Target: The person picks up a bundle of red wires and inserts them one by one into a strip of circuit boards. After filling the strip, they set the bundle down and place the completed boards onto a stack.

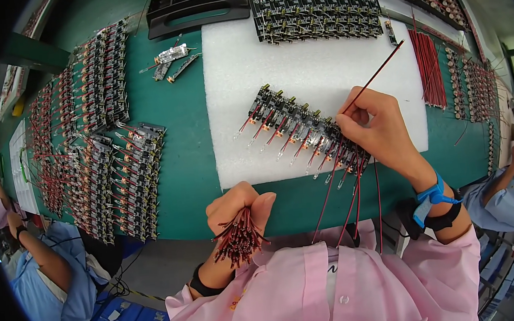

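Green table (183, 130), white foam (229, 64) under circuit boards (295, 115)

Wire bundle (238, 239): dark red. Single wire (377, 74): dark red, possibly blackish toward tip; too thin to tell. Circuit-board strip (304, 122): black, yellowish flecks. Foam sheet (236, 69): white. Tabletop (184, 124): green. Shirt (295, 299): pink.

1. My left fingers (236, 198) hide all but the near ends of the wire bundle (240, 239).
2. My right fingers (349, 129) cover part of the board strip (293, 117); where the single wire (378, 71) ends beneath them, I can't see.
3. My pink shirt (294, 293) runs off the lower edge.
4. The solder joints are too small to judge.
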{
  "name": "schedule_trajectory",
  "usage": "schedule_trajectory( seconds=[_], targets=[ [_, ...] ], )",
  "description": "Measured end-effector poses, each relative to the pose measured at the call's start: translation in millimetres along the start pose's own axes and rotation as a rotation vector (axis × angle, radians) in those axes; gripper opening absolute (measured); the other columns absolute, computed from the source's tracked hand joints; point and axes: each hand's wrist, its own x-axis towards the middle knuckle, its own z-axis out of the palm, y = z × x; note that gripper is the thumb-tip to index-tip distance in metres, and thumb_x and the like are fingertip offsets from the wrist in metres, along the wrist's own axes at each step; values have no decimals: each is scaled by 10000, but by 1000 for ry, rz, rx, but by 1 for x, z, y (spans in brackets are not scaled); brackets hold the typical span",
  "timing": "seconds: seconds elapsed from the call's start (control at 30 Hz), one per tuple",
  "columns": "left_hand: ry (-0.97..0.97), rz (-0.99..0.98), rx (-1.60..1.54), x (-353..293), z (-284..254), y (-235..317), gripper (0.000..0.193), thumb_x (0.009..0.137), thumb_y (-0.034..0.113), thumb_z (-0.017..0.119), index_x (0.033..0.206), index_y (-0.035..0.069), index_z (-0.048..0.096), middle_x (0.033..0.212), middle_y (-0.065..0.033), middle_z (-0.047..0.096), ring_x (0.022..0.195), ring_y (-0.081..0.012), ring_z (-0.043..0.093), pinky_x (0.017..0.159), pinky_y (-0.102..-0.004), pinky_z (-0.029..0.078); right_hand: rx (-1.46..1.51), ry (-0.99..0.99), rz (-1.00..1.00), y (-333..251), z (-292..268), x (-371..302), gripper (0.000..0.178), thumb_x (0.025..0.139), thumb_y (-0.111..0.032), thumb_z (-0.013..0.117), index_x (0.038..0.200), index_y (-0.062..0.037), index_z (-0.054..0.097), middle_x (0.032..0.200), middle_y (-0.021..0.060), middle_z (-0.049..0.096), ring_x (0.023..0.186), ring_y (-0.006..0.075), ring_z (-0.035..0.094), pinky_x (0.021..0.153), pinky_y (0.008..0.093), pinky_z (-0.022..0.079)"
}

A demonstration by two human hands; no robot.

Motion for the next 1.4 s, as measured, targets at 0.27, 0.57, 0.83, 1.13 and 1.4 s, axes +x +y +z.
schedule_trajectory(
  seconds=[0.27, 0.57, 0.83, 1.13, 1.4],
  targets=[
    [-2, 5, 20, 1, 0, 1, 238, 781, 136, 529, 612, 19, 410, 548, -46, 449, 470, -86, 364, 429, -206, 285, 19, -6, -5, 0, 1, 0, 52, 643, -27, 545, 630, 14, 516, 552, -7, 471, 519, 48, 378, 478, 187, 317],
    [121, 380, 170, 17, 13, 0, 286, 656, -18, 611, 527, 25, 360, 449, -57, 300, 349, -140, 291, 328, -229, 235, -11, 56, -58, 7, 5, -3, 71, 646, -24, 545, 614, 10, 491, 541, -22, 450, 509, 34, 362, 463, 180, 298],
    [155, 284, 274, 10, 13, 4, 262, 740, 54, 554, 544, 22, 383, 475, -49, 376, 431, -84, 331, 396, -235, 272, -34, 97, -71, 12, 8, 0, 92, 655, -31, 544, 601, 9, 481, 529, -41, 432, 493, 13, 338, 437, 167, 273],
    [244, 347, 267, 11, 13, 3, 270, 659, 14, 609, 538, 10, 367, 464, -58, 303, 396, -147, 288, 371, -237, 254, -8, 23, -59, 14, 6, -1, 94, 658, -41, 545, 600, 11, 492, 513, -46, 427, 474, 7, 333, 417, 169, 269],
    [258, 330, 328, 10, 11, 3, 287, 636, -38, 611, 532, 5, 346, 462, -64, 283, 373, -143, 284, 361, -220, 248, -18, 28, -69, 14, 5, 1, 84, 656, -37, 544, 605, 12, 498, 510, -42, 431, 465, 9, 334, 414, 169, 277]
  ],
)
